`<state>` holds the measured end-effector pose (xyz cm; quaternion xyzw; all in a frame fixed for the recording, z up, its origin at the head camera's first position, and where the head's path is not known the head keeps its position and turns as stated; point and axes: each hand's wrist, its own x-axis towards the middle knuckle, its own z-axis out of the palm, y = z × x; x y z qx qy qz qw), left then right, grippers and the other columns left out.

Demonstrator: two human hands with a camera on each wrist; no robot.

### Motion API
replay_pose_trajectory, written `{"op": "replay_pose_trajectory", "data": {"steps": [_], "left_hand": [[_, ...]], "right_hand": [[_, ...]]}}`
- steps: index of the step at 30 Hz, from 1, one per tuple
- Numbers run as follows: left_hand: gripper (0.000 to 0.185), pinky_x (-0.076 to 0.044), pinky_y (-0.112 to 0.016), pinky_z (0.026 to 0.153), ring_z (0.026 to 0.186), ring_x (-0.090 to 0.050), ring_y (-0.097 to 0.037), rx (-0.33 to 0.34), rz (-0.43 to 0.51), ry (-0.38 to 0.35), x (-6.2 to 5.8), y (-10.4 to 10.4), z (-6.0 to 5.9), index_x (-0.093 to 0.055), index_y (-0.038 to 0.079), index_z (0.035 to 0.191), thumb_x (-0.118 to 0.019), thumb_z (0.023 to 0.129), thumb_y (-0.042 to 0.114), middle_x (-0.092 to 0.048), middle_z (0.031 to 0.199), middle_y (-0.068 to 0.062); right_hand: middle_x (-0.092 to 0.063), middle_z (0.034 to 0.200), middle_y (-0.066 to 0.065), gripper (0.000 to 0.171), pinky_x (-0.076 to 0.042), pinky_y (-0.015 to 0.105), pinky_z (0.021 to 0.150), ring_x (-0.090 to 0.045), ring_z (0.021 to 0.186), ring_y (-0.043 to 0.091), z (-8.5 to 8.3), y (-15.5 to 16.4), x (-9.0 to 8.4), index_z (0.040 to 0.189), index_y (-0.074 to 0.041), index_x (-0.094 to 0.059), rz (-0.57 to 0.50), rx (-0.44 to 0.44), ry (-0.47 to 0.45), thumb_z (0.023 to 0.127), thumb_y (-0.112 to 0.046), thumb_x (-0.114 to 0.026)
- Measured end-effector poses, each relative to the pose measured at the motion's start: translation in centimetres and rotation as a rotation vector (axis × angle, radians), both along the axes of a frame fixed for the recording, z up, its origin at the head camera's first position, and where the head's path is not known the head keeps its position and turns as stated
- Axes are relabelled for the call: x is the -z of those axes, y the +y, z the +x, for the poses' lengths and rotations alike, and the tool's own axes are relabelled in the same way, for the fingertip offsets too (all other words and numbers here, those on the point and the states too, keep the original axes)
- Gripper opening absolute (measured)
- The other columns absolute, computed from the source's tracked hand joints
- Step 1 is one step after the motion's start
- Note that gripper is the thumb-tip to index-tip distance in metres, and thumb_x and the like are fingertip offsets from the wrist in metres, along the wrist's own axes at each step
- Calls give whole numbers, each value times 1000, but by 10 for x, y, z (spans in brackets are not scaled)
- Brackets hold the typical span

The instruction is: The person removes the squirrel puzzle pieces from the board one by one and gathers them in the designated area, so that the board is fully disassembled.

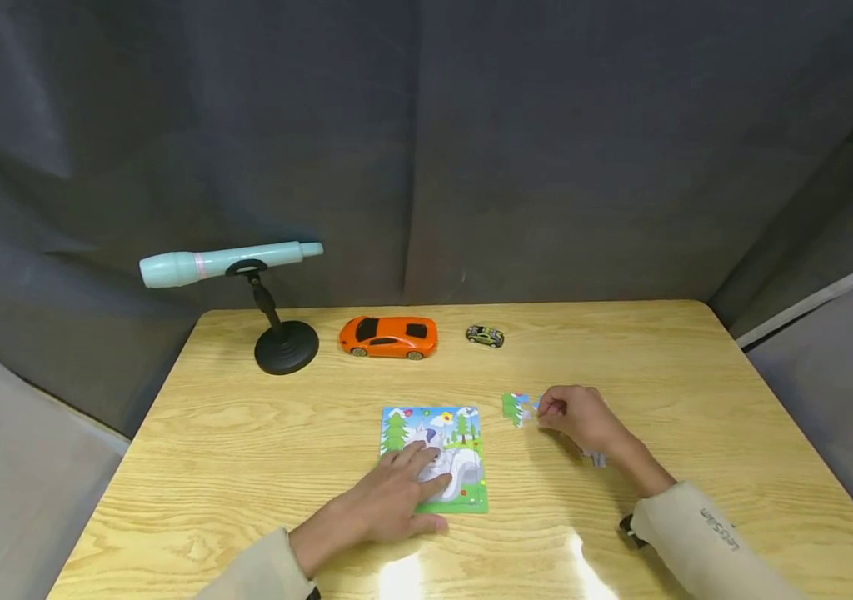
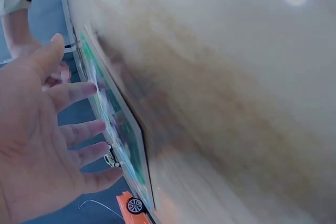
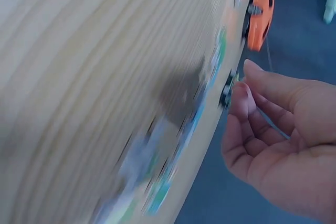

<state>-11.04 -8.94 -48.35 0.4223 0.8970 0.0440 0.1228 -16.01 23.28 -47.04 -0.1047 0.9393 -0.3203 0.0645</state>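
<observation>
In the head view, my left hand lies over the lower left of a square picture puzzle showing a white animal among green trees. The left wrist view shows that hand's fingers spread and straight, fingertips right at the puzzle's face. To the right, my right hand hovers with bent fingers beside joined puzzle pieces. Its thumb and index finger come close together, and no piece shows between them in the right wrist view. More puzzle pieces, partly hidden, lie beneath this hand.
An orange toy car and a small green toy car stand toward the table's back edge. At the back left, a light blue toy microphone rests on a black stand. Dark curtain hangs behind the wooden table.
</observation>
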Motion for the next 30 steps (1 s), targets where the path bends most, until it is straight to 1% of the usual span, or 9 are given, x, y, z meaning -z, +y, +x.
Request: {"op": "replay_pose_trajectory", "data": {"steps": [4, 7, 10, 15, 18, 23, 25, 30], "left_hand": [[62, -30, -55, 110, 143, -24, -35, -2, 10, -6, 2, -6, 3, -39, 28, 145, -40, 93, 60, -24, 156, -15], [61, -31, -55, 109, 143, -25, -36, -9, 14, 6, 1, -11, 4, -41, 27, 145, -41, 93, 59, -25, 155, -18], [60, -31, -54, 109, 143, -25, -36, -18, 10, 8, -1, -17, 4, -43, 27, 144, -41, 93, 59, -25, 155, -20], [59, -30, -54, 110, 143, -22, -38, -51, -8, -29, -3, -27, 4, -41, 29, 144, -41, 93, 59, -23, 155, -23], [60, -31, -55, 109, 143, -22, -38, -64, -25, -40, -2, -29, 4, -40, 30, 145, -41, 93, 59, -22, 155, -24], [60, -34, -55, 107, 143, -24, -38, -59, -45, -31, 1, -29, 5, -38, 32, 145, -41, 92, 60, -22, 155, -23], [60, -34, -55, 106, 143, -25, -38, -54, -51, -22, 1, -29, 4, -38, 32, 145, -41, 92, 60, -22, 155, -24], [60, -36, -54, 106, 142, -26, -38, -44, -72, 0, 0, -28, 4, -37, 32, 145, -39, 92, 61, -23, 154, -24]], "right_hand": [[-63, 78, 1, 8, -46, 21, 62, -53, 70, 10, -7, -31, 1, 91, -4, -68, 3, -50, -1, 86, -8, -68], [-63, 78, 1, 9, -46, 21, 63, -53, 70, 9, -11, -54, 1, 93, -3, -68, -14, -86, -11, 85, -8, -68], [-64, 78, 1, 11, -46, 21, 63, -54, 70, 9, -11, -74, 1, 94, -2, -68, -34, -128, -16, 84, -7, -69], [-63, 78, 2, 16, -45, 20, 63, -52, 69, 8, -9, -101, 3, 96, -1, -69, -54, -197, -32, 81, -8, -73], [-63, 81, 4, 20, -44, 19, 63, -51, 70, 8, -6, -111, 8, 98, -1, -68, -70, -220, -54, 81, -8, -73], [-63, 86, 5, 24, -43, 19, 62, -50, 72, 9, 0, -124, 14, 99, -3, -68, -51, -226, -89, 78, -10, -76], [-63, 86, 5, 26, -42, 19, 61, -49, 71, 9, 2, -127, 15, 100, -3, -68, -46, -229, -98, 77, -11, -77], [-60, 84, 8, 29, -39, 19, 61, -46, 70, 10, 3, -132, 17, 100, -1, -66, -72, -260, -99, 76, -11, -78]]}}
